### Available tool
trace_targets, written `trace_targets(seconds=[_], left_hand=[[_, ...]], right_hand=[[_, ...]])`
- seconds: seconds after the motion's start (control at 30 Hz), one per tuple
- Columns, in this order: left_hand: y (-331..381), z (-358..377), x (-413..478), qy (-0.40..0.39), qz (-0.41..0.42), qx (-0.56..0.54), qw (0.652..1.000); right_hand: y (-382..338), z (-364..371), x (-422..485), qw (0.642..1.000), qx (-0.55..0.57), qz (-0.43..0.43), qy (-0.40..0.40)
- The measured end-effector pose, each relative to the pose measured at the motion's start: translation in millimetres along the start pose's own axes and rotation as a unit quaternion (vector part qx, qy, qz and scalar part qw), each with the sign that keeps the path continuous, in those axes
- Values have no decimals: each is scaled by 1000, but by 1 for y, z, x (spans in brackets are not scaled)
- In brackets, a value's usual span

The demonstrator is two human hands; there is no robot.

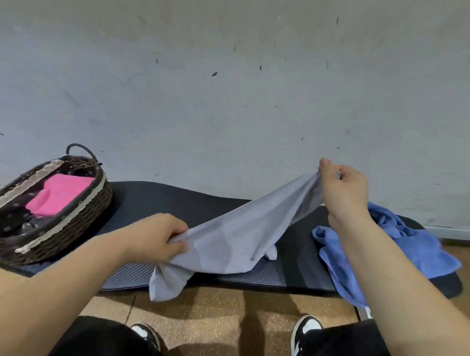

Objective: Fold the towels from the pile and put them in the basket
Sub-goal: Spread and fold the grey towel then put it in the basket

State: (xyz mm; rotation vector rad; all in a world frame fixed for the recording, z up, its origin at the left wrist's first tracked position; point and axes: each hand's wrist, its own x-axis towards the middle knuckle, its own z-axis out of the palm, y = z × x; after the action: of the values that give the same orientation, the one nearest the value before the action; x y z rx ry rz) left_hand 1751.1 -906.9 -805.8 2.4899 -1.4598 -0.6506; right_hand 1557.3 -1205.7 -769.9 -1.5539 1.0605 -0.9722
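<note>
View: head camera only, looking down over both forearms at a black mat laid on the floor against a wall.
Grey towel: held in the air above the middle of the mat, a slack band running from seven o'clock up to two o'clock. One loose end hangs below the lower grip, past the mat's near edge. Another tail touches the mat near its middle.
Left hand: at the towel's seven o'clock end, fingers curled and pinching a bunched part of the cloth.
Right hand: raised at the two o'clock end, thumb and fingers closed narrowly on the top edge or corner.
Basket: wicker with a cloth lining, on the mat's end at nine o'clock. A folded pink towel lies inside.
Blue towel: crumpled at three o'clock on the mat's other end, spilling over its near edge, not yet folded.
Handling: the grey towel looks light, thin and limp. It sags between the grips and keeps no shape, so it should neither break nor slip, and a pinch will carry it.
Where to hold: probably two corners of one edge. The left grip seems to sit on gathered cloth, not on a corner, so it likely needs to work along to one before the towel will hang flat.
Stage: opening out, as I judge it, with no fold made.
</note>
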Motion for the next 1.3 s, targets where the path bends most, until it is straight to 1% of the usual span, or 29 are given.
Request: trace_targets(seconds=[0.03, 0.1, 0.17, 0.23, 0.33, 0.4, 0.53, 0.6, 0.7, 0.8, 0.87, 0.93, 1.03, 1.17, 1.23, 1.3], left_hand=[[0, -5, -6, 14, -2, 17, 1000], [1, -18, -17, 45, 0, 10, 999], [3, -34, -30, 74, -2, -35, 997], [3, -48, -48, 106, -19, -106, 989], [8, -73, -76, 150, -34, -210, 965], [14, -94, -91, 172, -46, -217, 960], [13, -125, -89, 204, -77, -198, 956], [4, -126, -72, 202, -89, -156, 963], [-14, -112, -36, 161, -111, -91, 976], [-47, -87, 7, 133, -121, -26, 983], [-69, -71, 37, 115, -123, 23, 985], [-89, -60, 65, 98, -121, 60, 986], [-114, -46, 106, 91, -128, 88, 984], [-132, -22, 141, 134, -140, 83, 978], [-132, -8, 142, 142, -146, 98, 974], [-125, 7, 133, 153, -156, 87, 972]], right_hand=[[-9, -5, -2, 1000, 3, -5, 5], [-24, -14, -7, 1000, 13, -8, 18], [-35, -26, -10, 999, 34, 2, 39], [-44, -39, -13, 997, 48, 7, 59], [-49, -57, -15, 995, 6, -37, 87], [-51, -64, -14, 993, -32, -64, 90], [-49, -59, -11, 994, -58, -66, 68], [-38, -44, -7, 996, -68, -43, 42], [-5, -14, 2, 997, -67, 27, 21], [29, 15, 18, 992, -59, 108, 30], [48, 30, 32, 987, -79, 135, 23], [66, 44, 48, 984, -105, 143, 14], [93, 64, 72, 984, -131, 122, 6], [123, 85, 90, 981, -152, 118, -27], [131, 92, 86, 974, -185, 122, -54], [138, 95, 77, 959, -238, 123, -89]])
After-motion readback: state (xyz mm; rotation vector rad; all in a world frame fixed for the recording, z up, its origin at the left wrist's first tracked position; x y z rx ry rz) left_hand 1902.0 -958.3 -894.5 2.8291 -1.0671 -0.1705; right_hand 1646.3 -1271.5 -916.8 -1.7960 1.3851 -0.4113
